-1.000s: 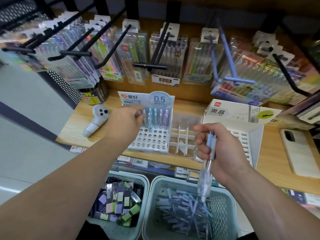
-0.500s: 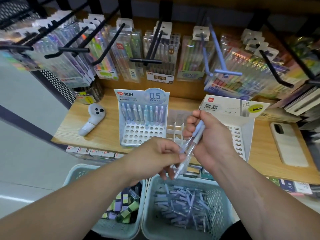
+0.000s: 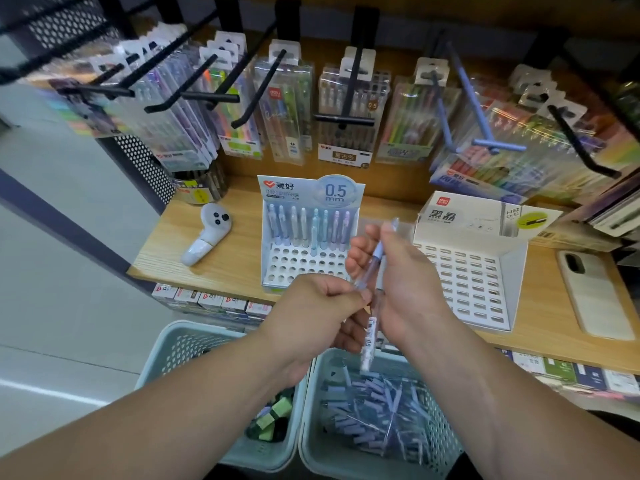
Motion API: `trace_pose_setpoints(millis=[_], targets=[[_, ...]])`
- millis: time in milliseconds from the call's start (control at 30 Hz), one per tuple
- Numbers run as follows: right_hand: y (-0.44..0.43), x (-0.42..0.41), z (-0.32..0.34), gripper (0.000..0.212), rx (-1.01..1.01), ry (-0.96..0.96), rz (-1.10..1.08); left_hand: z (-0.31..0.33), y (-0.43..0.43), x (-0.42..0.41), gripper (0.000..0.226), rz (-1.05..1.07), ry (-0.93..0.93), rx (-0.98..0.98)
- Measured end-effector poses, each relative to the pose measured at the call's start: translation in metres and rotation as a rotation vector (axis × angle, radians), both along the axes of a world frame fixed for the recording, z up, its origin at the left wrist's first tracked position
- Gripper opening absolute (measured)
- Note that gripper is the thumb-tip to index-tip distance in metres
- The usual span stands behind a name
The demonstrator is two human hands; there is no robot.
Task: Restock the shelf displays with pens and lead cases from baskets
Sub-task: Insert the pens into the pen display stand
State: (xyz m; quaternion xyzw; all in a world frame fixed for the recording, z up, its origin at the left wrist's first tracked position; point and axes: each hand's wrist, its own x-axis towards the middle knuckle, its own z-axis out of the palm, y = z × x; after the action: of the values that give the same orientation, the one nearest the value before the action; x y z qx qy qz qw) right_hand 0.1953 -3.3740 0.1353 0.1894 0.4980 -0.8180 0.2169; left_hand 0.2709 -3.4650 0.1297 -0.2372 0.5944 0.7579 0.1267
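The right hand [image 3: 401, 282], at the centre of the frame, curls its fingers round a few slim clear-barrelled pens with lavender ends [image 3: 376, 258]. The pens are tilted, with their tops pointing up and to the right. The left hand [image 3: 318, 306] meets it from the lower left and pinches the bundle between thumb and fingertips. One labelled clear pen [image 3: 369, 337] hangs tip-down below both hands.

Under it, at the bottom centre, stands a pale green perforated plastic basket [image 3: 306, 427] heaped with loose lavender pens [image 3: 374, 407]. Just beside it on the left is a second pale green basket [image 3: 180, 336] holding green and purple lead cases [image 3: 273, 417].

Behind the hands, on the light wooden shelf [image 3: 235, 251], is a white-and-blue cardboard pen stand marked 0.5 mm [image 3: 298, 263]. Pastel pens stand upright in its back rows, with round holes in front of them. To its right sits a white cardboard lead-case display with a grid of rectangular slots [image 3: 474, 282].

A white handheld controller [image 3: 207, 240] lies at the left of the shelf and a pale phone [image 3: 592, 292] at the right. Clear packs of pens on black hooks [image 3: 346, 109] hang across the upper frame.
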Motion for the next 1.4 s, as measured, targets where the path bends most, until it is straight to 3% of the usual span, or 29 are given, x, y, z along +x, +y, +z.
trace_pose_setpoints(millis=[167, 500, 667, 867, 1000, 1167, 1400], targets=[[-0.002, 0.006, -0.005, 0.023, 0.056, -0.013, 0.011, 0.003, -0.004, 0.002, 0.015, 0.067, -0.024, 0.071], [0.003, 0.002, -0.013, 0.019, 0.192, -0.055, 0.108, -0.008, -0.028, 0.002, 0.013, 0.207, -0.057, -0.173], [0.017, -0.011, -0.019, 0.028, 0.394, -0.044, 0.082, -0.012, -0.077, -0.008, 0.019, 0.263, 0.029, -0.52], [0.022, -0.013, -0.018, 0.023, 0.337, -0.027, 0.071, -0.015, -0.115, -0.019, 0.029, 0.214, 0.011, -0.756], [0.023, -0.014, -0.016, 0.022, 0.328, -0.008, 0.089, -0.017, -0.119, -0.024, 0.014, 0.187, 0.022, -0.812], [0.025, -0.013, -0.015, 0.023, 0.306, 0.012, 0.116, -0.025, -0.129, -0.026, 0.024, 0.111, 0.074, -1.185], [0.027, -0.013, -0.015, 0.022, 0.302, 0.032, 0.141, -0.029, -0.132, -0.036, 0.014, 0.059, 0.135, -1.342]])
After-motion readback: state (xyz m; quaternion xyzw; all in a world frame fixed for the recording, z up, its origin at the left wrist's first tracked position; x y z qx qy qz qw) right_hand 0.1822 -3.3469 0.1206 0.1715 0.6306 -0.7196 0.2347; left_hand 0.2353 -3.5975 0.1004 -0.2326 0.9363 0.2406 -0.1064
